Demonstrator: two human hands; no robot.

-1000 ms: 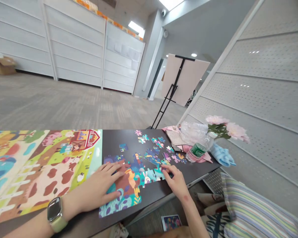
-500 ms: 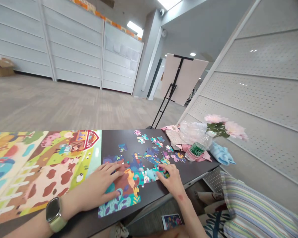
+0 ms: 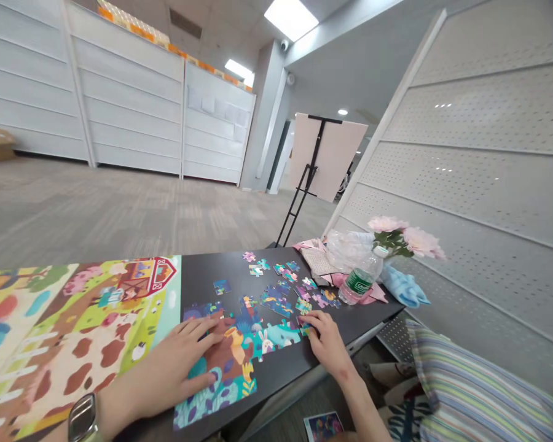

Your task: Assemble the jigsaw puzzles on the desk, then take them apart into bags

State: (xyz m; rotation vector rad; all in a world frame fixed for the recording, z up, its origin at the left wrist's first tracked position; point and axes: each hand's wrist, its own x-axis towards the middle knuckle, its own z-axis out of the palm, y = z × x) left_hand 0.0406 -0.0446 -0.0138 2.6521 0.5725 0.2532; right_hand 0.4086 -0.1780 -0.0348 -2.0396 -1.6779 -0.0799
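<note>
Lower centre, the joined jigsaw section [image 3: 230,363] is covered by a spread left hand [image 3: 188,353]; a teal jigsaw piece [image 3: 305,329] is touched by the curled right hand [image 3: 326,344], pinch unclear: best handled lightly, by its edges.

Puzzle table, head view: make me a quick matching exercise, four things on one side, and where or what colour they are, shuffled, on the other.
1. left hand
2. right hand
3. bottle
4. flowers

A. pale pink, with green leaves
B. at a puzzle piece near the right end of the joined section
C. transparent, green-labelled
D. spread over the joined section

Pairs: 1-D, 2-B, 3-C, 4-A
</note>
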